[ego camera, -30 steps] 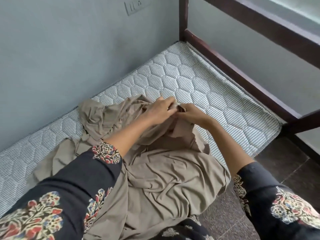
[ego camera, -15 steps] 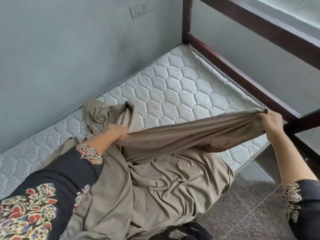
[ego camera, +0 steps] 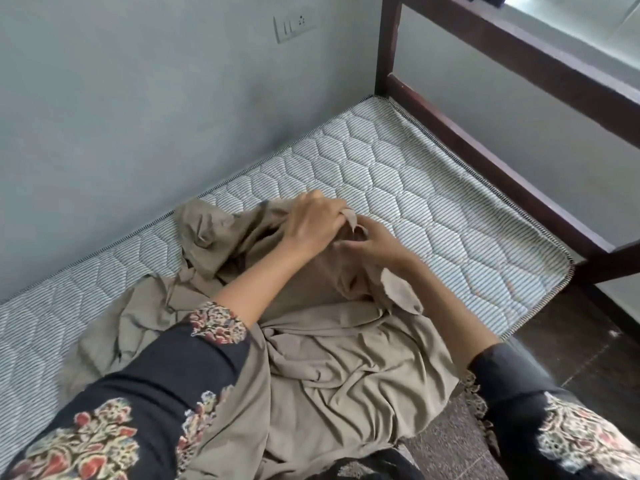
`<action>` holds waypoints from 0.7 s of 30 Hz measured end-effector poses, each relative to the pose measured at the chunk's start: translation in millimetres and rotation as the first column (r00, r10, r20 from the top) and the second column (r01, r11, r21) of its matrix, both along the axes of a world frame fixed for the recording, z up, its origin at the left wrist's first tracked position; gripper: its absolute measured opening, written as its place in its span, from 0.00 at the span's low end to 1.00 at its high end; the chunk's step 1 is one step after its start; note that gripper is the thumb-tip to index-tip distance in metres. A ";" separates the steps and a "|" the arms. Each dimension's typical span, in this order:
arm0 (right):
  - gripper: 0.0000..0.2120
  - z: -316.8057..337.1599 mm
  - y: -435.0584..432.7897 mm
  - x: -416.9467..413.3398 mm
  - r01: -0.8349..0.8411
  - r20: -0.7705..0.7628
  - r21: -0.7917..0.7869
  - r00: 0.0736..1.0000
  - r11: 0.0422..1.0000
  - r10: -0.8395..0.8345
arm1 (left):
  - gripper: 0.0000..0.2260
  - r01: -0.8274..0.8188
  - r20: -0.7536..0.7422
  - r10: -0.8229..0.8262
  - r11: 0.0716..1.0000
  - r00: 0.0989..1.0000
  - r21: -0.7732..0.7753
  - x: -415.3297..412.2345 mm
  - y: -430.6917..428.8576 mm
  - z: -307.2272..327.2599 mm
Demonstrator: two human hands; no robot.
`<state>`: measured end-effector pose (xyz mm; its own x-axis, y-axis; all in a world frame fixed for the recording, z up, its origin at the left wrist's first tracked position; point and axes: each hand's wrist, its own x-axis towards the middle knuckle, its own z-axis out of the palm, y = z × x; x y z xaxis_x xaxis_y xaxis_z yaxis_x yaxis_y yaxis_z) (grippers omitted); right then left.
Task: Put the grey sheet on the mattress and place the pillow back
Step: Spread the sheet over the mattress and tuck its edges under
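Left hand [ego camera: 313, 225] and right hand [ego camera: 375, 245] both pinch the sheet [ego camera: 346, 358], wadded on the mattress [ego camera: 433, 202], so yanking the wrong edge probably twists it worse.

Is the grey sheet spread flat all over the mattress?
No, the grey sheet lies bunched in a crumpled heap, and much of the mattress shows bare.

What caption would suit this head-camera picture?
Bunched grey sheet, partly on the quilted mattress, gripped by left hand and right hand.
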<state>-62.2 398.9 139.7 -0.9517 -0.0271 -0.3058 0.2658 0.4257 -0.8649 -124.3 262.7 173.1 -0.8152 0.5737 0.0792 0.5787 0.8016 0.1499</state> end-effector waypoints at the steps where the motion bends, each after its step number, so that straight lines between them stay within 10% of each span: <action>1: 0.10 3.3 -7.8 -5.3 0.019 -0.024 -0.022 1.000 1.000 -0.020 | 0.11 0.003 -0.017 -0.003 1.000 1.000 0.026 3.0 6.9 -0.9; 12: 0.08 16.1 56.4 5.1 0.223 -0.100 0.009 0.970 0.975 -0.221 | 0.08 -0.255 0.189 0.263 0.965 0.946 -0.067 -9.7 -49.1 -49.4; 21: 0.11 -14.4 141.7 31.5 0.770 -0.105 0.087 0.638 0.633 -0.762 | 0.17 -0.691 0.201 0.685 0.721 0.700 -0.049 -54.2 -150.2 -31.5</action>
